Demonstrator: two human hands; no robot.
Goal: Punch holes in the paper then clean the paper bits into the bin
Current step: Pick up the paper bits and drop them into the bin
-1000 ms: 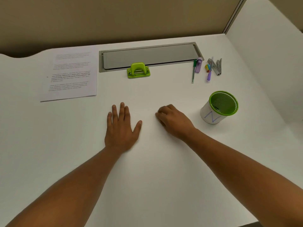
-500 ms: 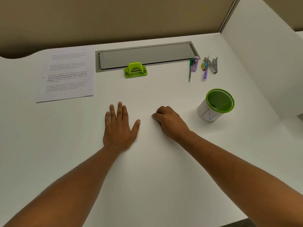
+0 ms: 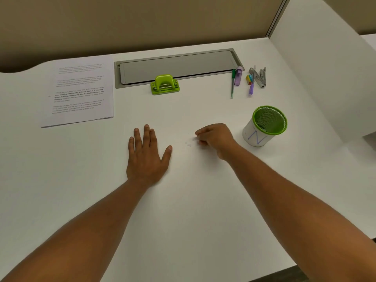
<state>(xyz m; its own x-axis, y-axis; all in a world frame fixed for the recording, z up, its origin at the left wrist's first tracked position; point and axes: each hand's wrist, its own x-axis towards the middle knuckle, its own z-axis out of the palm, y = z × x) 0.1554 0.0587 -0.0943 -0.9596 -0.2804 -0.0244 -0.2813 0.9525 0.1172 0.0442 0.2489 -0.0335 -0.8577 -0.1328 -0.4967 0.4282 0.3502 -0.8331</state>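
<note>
Since the earlier frames our right hand [image 3: 215, 139] has lifted slightly and drawn back toward the right, uncovering a small cluster of white paper bits [image 3: 189, 143] on the white desk [image 3: 193, 210]. We note the bits lie between our two hands, just beside the right fingertips [image 3: 198, 133]. The right fingers are curled inward with the tips drawn together; whether they pinch any bits we cannot tell, as the pieces are too small against the desk. Our left hand [image 3: 146, 155] lies flat, palm down, fingers straight and released, thumb spread toward the bits, holding nothing.

The bin [image 3: 265, 126], a white cup with a green mesh lining and a blue mark on its side, stands upright just right of the right hand. The green hole punch [image 3: 164, 85] sits well beyond the hands, against the front edge of a grey recessed panel [image 3: 177, 67]. The stack of printed paper [image 3: 79, 92] lies at far left. Pens [image 3: 233, 83], a purple item, a coloured eraser and a metal stapler [image 3: 259, 77] lie at far right.
</note>
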